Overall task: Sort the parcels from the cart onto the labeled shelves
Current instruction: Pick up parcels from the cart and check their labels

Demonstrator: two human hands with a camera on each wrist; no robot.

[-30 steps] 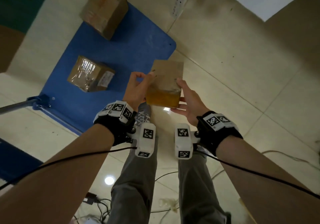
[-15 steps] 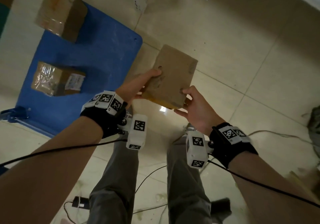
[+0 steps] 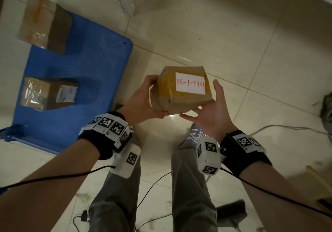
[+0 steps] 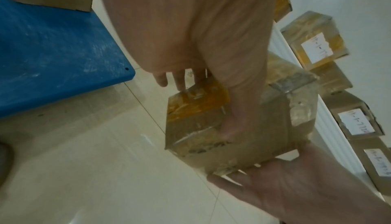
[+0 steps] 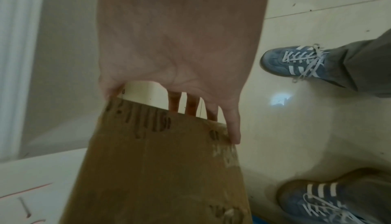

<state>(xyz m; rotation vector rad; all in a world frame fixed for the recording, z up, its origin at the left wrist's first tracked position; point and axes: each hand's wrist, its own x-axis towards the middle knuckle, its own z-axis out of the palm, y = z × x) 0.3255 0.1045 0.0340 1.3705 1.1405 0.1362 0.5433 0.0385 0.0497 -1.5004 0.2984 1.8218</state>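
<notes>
**Small taped parcel held between both hands, label turned up**

Nearest the camera, a small cardboard parcel (image 3: 179, 89) is held in the air above the tiled floor (image 3: 251, 52), in front of the person's legs and clear of the cart. It is gripped by the left hand (image 3: 142, 100), whose thumb is laid on its left face while the fingers are wrapped round to the far side, as is seen in the left wrist view. The right hand (image 3: 212, 113) is kept spread, palm against the right side, with straight fingers reaching under the bottom edge. A white label (image 3: 190, 83) with red handwriting is turned upward; the writing is seen upside down from the head view.

The parcel is judged light, since it is carried with one relaxed, flat hand. Its walls look stiff, and yellowish glossy tape is wound over most faces, so a slippery surface is to be expected. A hold on two opposite sides with support under the base is judged safest; bare cardboard edges would give better purchase than tape.

Further off to the left, two more parcels are left on the blue cart (image 3: 80, 73): a taped box (image 3: 48, 93) and a larger box (image 3: 45, 23) at its far end. Beyond, in the left wrist view, labelled parcels (image 4: 315, 45) are already ranged on white shelves (image 4: 330, 127).
</notes>
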